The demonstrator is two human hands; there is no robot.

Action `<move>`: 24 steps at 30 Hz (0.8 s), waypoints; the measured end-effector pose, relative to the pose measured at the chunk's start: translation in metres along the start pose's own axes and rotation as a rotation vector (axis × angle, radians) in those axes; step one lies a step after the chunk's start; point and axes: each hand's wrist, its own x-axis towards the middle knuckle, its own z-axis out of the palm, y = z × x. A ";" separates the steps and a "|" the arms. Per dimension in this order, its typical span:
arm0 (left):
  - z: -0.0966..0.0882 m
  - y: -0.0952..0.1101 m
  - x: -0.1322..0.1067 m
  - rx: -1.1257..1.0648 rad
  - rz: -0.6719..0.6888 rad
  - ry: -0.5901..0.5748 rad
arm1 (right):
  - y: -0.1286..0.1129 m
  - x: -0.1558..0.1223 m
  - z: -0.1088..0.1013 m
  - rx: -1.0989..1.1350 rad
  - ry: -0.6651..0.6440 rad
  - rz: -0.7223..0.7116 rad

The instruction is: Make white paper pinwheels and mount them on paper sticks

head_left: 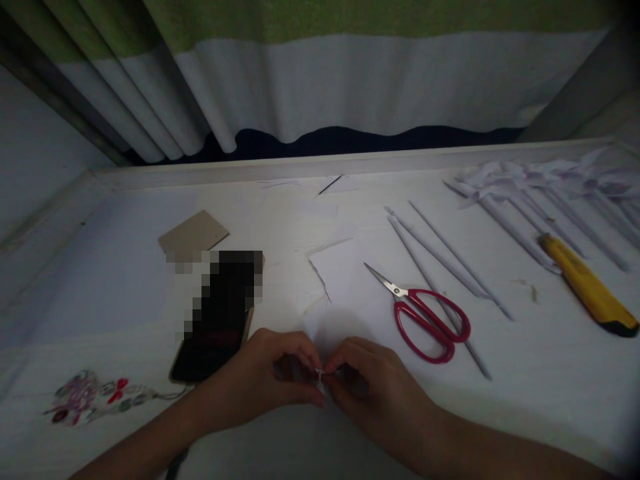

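Note:
At the lower middle, my left hand (pixel 285 373) and my right hand (pixel 373 383) meet fingertip to fingertip. Both pinch a small white piece of paper (pixel 320 375), mostly hidden by the fingers. Red-handled scissors (pixel 425 317) lie to the right of my right hand, blades slightly apart and pointing up and left. Just beyond my hands are torn white paper sheets (pixel 345 267). A dark phone (pixel 215 340), partly pixelated, lies beside my left hand, with a beaded charm (pixel 95 397) on a cord near my left forearm.
Thin rolled paper sticks (pixel 440 257) lie behind the scissors. Farther right are a yellow utility knife (pixel 590 283) and a row of paper rolls with crumpled ends (pixel 540 177). A brown card (pixel 194 233) lies left of centre. A curtain (pixel 350 87) hangs behind the raised back edge.

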 end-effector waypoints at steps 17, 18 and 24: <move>0.000 0.003 -0.002 -0.051 -0.022 0.032 | -0.008 0.001 -0.019 0.029 -0.014 0.024; 0.000 0.003 -0.002 -0.040 -0.013 0.018 | -0.008 0.003 -0.024 0.000 0.020 0.027; -0.003 0.004 0.000 0.082 0.108 -0.035 | 0.007 0.016 -0.040 -0.363 0.184 0.072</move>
